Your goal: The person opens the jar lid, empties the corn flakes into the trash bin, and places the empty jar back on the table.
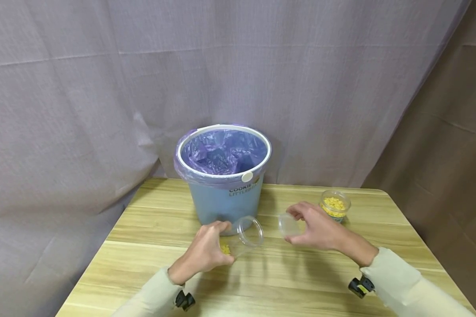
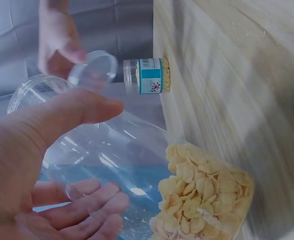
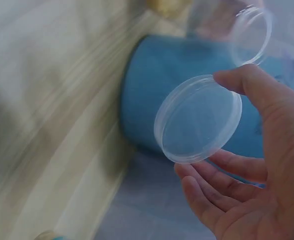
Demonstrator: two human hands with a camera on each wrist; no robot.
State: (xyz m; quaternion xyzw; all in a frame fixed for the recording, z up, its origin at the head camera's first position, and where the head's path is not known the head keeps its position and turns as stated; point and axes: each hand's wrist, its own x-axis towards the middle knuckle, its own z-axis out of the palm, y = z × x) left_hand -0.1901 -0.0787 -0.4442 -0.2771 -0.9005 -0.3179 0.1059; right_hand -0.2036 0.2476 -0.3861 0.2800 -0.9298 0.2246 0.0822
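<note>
Left hand [image 1: 204, 250] grips the jar [image 2: 137, 162], long axis tilted, mouth toward the lid [image 3: 199, 120] my right hand [image 1: 317, 226] pinches, near but apart.

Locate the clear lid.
In the head view, the clear lid is right of centre, pinched in the right hand, just right of the tilted jar in the left hand.

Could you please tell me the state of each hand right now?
Left hand: holding an open jar of flakes.
Right hand: holding a clear lid.
</note>
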